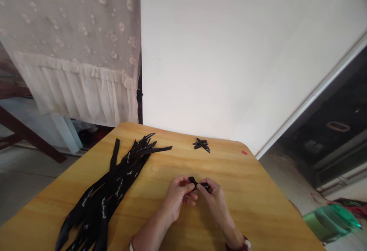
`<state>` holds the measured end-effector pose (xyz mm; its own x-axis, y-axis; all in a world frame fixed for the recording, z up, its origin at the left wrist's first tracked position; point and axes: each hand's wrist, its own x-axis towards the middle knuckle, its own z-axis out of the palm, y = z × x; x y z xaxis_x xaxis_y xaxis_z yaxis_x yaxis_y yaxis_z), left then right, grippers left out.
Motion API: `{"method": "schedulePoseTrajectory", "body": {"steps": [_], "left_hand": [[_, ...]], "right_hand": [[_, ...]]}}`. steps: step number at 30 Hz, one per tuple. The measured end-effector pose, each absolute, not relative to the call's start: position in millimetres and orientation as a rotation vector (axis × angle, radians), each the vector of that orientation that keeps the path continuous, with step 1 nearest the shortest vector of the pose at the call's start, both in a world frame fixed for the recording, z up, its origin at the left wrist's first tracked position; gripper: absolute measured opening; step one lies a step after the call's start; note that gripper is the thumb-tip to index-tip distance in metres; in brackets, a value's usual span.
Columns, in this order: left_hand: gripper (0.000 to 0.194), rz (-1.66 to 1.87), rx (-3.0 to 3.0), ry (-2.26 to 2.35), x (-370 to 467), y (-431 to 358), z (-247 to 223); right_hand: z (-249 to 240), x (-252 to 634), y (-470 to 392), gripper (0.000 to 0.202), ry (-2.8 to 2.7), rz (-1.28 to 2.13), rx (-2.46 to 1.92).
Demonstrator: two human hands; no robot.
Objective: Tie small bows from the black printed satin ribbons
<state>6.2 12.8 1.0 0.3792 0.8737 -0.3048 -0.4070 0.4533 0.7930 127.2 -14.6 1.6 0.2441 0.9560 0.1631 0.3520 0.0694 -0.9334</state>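
Observation:
Above the middle of the table, a short black ribbon (pixel 192 180) is pinched into a small bow-like shape. My left hand (pixel 180 194) is closed on its left side, thumb against the fingers. On the other side my right hand (pixel 212 194) grips the ribbon, where a bit of white lettering shows. Parts of the ribbon are hidden behind my fingers. Farther back lies a black ribbon bow (pixel 202 144) with pointed tails. A heap of long black ribbons (pixel 120 182) with white script spreads to the left of my left hand.
The wooden table (pixel 246 205) has rounded far corners and stands against a white wall (pixel 229 52). A small red piece (pixel 244 152) lies near its far right corner. A lace curtain (pixel 77 52) hangs at the left; a green translucent object (pixel 332 222) is at the lower right.

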Motion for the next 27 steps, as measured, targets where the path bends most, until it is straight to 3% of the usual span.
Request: {"method": "schedulePoseTrajectory", "body": {"steps": [8,14,27], "left_hand": [[0.018,0.913,0.715,0.815,7.6,13.3,-1.7],[0.022,0.981,0.670,0.842,2.8,16.3,-0.1],[0.019,0.958,0.729,0.844,1.7,15.4,-1.5]], "right_hand": [[8.4,123.8,-15.2,0.027,-1.209,0.857,-1.411],[13.2,133.8,-15.8,0.029,-1.061,0.716,-1.419],[5.6,127.4,-14.7,0.026,-1.026,1.108,-1.212]]}}
